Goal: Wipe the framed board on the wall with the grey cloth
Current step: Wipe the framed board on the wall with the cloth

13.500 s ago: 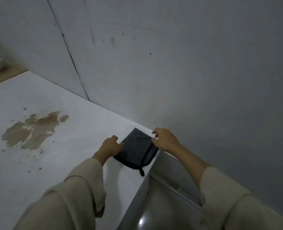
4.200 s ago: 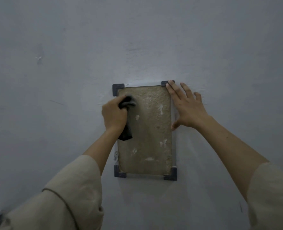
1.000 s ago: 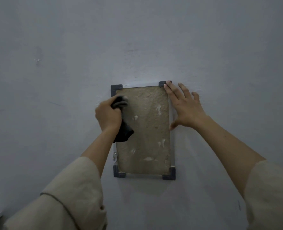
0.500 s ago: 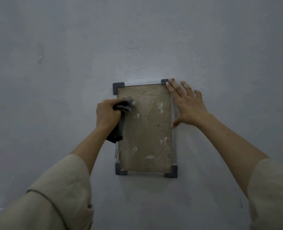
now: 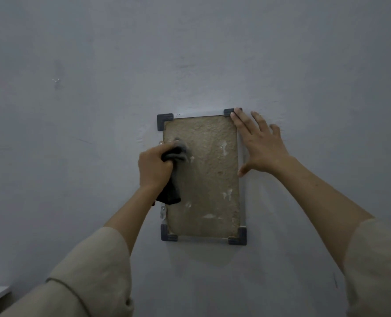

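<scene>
A: The left hand (image 5: 154, 169) grips the bunched grey cloth (image 5: 172, 172) on the framed board (image 5: 203, 177), upper left. Wipe rightward in overlapping rows.

B: The right hand (image 5: 258, 145), fingers spread flat, steadies the right edge; bare wall (image 5: 213, 53) surrounds. Mind the corner brackets (image 5: 164, 120).

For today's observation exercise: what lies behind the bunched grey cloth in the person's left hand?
Behind the grey cloth is the upper left part of the framed board, rough and tan. The left hand grips the cloth. The board's surface and left edge beneath them are covered.
</scene>
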Demonstrator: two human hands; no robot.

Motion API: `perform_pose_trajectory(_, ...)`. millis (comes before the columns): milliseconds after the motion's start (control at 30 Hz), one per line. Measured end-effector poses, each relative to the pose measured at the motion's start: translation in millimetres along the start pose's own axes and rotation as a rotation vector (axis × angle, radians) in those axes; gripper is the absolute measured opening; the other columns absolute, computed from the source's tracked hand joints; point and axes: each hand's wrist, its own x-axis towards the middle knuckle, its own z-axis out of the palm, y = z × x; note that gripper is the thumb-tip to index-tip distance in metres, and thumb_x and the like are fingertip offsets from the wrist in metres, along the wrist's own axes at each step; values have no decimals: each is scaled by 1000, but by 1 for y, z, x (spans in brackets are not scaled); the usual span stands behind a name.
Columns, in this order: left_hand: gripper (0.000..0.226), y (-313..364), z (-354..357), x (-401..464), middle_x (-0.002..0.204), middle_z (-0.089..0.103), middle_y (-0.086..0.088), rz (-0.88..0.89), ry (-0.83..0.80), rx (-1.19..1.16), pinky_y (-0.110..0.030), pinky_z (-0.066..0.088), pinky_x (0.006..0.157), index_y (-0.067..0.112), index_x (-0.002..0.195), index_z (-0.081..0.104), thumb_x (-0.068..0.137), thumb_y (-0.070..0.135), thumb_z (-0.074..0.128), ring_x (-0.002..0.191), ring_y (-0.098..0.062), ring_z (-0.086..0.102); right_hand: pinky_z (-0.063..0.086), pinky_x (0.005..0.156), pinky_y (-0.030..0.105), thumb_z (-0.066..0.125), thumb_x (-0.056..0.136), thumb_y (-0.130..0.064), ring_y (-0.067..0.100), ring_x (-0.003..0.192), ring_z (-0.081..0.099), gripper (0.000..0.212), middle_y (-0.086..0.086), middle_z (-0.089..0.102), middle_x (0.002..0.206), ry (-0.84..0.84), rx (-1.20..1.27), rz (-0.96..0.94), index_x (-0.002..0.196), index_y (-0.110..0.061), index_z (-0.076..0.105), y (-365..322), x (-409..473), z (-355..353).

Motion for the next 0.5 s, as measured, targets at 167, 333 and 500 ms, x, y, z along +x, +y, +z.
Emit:
perform_pose_trajectory(167, 49, -6, -13, 20, 101, 73, -6, -103, 106, 13, -20, 46, 79, 23, 104, 71, 72, -7, 48, 94, -21, 65, 16, 111, 58, 84, 49, -53, 24, 143, -10, 142, -8, -19, 155, 1, 7, -5, 146, -23, -16, 1, 1, 0)
perform_pose_trajectory(333, 46, 10, 0, 21, 106, 71, -10, -31, 50, -3, -32, 50, 89, 19, 108, 69, 75, -6, 50, 99, -25, 64, 15, 111, 58, 83, 49, -54, 24, 143, -11, 142, -8, -20, 155, 0, 10, -5, 145, -23, -17, 1, 1, 2)
perform_pose_trajectory(500, 46, 7, -5, 34, 104, 71, -10, -80, 94, -14, -22, 48, 83, 22, 107, 69, 76, -6, 49, 97, -23, 64, 15, 112, 57, 83, 50, -54, 24, 143, -11, 142, -8, -20, 155, -2, 15, -12, 145, -23, -17, 2, 1, 1)
